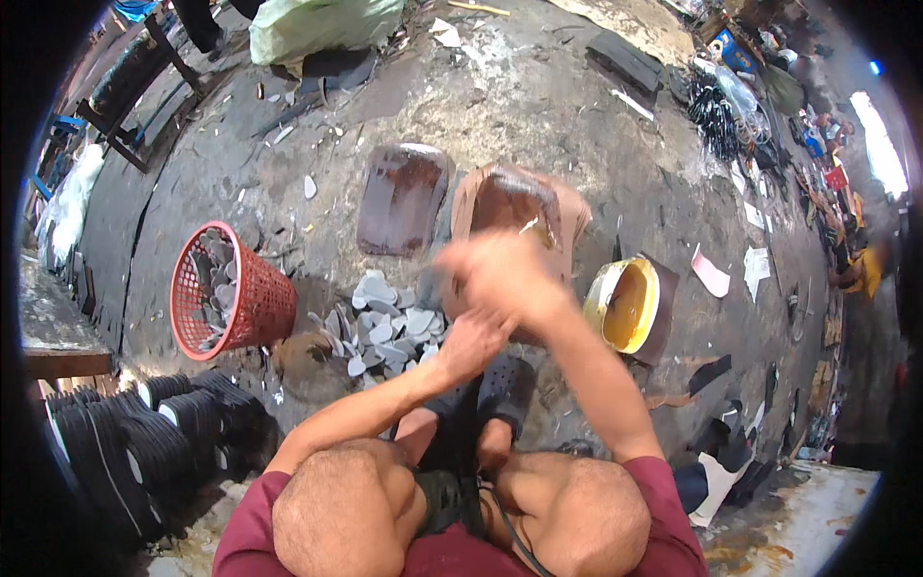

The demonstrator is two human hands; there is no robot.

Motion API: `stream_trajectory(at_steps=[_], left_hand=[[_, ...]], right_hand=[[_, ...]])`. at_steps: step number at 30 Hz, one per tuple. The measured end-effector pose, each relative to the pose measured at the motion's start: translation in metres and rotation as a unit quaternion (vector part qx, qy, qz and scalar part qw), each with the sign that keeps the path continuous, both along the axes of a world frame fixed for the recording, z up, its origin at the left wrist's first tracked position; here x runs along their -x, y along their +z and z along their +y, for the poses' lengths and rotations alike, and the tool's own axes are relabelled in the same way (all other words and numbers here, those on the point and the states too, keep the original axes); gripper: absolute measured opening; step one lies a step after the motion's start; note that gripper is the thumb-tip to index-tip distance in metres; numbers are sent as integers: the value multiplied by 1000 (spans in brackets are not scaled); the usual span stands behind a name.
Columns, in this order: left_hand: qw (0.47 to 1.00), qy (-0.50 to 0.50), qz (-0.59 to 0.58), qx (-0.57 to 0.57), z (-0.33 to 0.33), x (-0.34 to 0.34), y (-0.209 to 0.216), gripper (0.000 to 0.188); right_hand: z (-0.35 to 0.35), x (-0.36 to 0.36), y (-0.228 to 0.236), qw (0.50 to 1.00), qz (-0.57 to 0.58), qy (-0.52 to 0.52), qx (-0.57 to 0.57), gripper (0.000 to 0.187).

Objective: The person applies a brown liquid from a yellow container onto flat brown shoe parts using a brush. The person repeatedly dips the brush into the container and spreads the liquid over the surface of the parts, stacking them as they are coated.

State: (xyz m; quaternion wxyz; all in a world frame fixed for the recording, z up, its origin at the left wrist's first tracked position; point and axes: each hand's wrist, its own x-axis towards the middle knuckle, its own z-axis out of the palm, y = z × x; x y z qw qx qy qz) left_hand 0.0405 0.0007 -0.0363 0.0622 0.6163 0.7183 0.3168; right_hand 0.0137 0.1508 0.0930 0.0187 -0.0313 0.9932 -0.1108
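Note:
My right hand (505,274) is smeared by motion and crosses over my left hand, above a brown glue-smeared block (514,204) between my feet. What its fingers hold, if anything, does not show. Just below it, my left hand (478,341) has its fingers drawn together, partly covered by the right wrist; their contents are hidden. To the left of both hands lies a loose pile of grey teardrop-shaped pieces (385,329). A cut-open yellow container (661,313) with amber glue stands to the right. Beyond the pile is a dark-stained slab (402,204).
A red perforated basket (274,306) with more grey pieces leans at the left. Stacked black soles (125,452) fill the lower left. Scraps, a pink piece (710,272) and a black tangled bundle (711,115) lie right. A pale green sack (322,29) sits at the far side.

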Motion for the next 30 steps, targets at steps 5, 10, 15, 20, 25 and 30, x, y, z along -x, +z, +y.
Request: stream_trajectory(at_steps=[5, 10, 15, 20, 25, 30], left_hand=[[994, -16, 107, 5, 15, 6, 33, 63], [987, -139, -61, -58, -4, -42, -12, 38], [955, -246, -146, 78, -10, -54, 1, 45], [995, -68, 44, -66, 26, -13, 40, 55], [996, -5, 80, 38, 24, -9, 22, 55], [991, -22, 115, 63, 16, -8, 32, 58]], right_hand=[[45, -20, -21, 984, 49, -151, -78, 30], [-37, -61, -30, 996, 53, -51, -54, 30], [-50, -87, -23, 987, 46, -55, 147, 37], [47, -70, 56, 920, 224, -107, 303, 32], [125, -28, 2, 979, 107, -52, 165, 45], [171, 31, -28, 988, -2, -106, 109, 54]])
